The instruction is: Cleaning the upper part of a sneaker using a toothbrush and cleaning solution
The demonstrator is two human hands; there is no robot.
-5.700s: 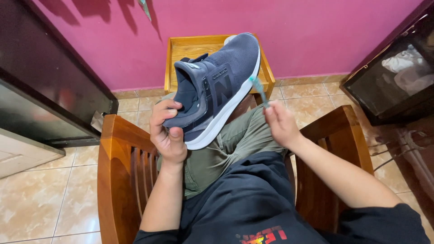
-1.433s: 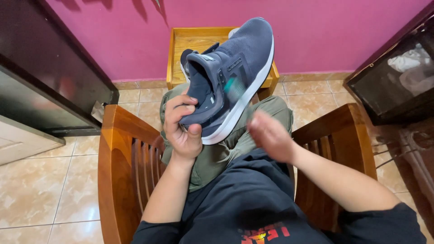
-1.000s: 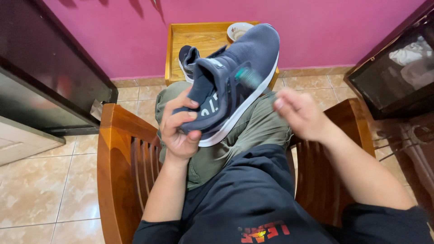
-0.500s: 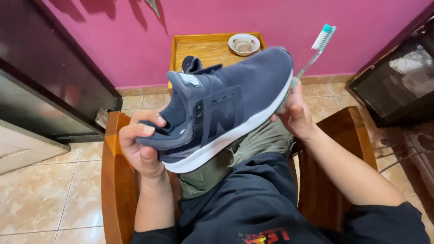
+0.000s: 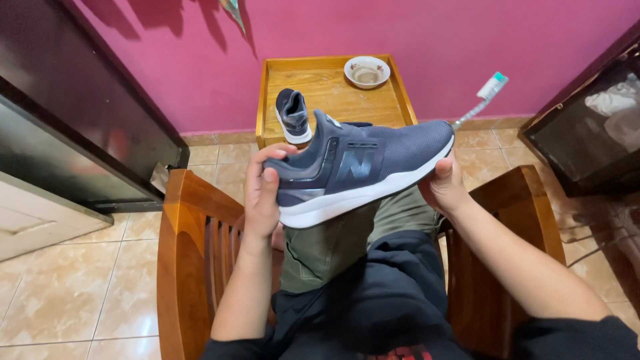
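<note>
L hand (image 5: 261,193) & R hand (image 5: 443,189) raised, fingers curled shut

A shoe (image 5: 363,167) sits mid-frame between the left hand (image 5: 262,193) at its heel and the right hand (image 5: 443,187) at its toe. Above it, a table (image 5: 333,97) bears a second shoe (image 5: 293,115) left and a bowl (image 5: 367,71) upper right. A toothbrush (image 5: 481,100) juts up-right from the right hand.

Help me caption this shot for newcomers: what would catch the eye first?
A dark blue sneaker with a white sole, held sideways at centre between the left hand at its heel and the right hand at its toe. The right hand also holds a toothbrush pointing up-right. Behind, its twin shoe and a small bowl sit on a wooden tray table against a pink wall.
</note>
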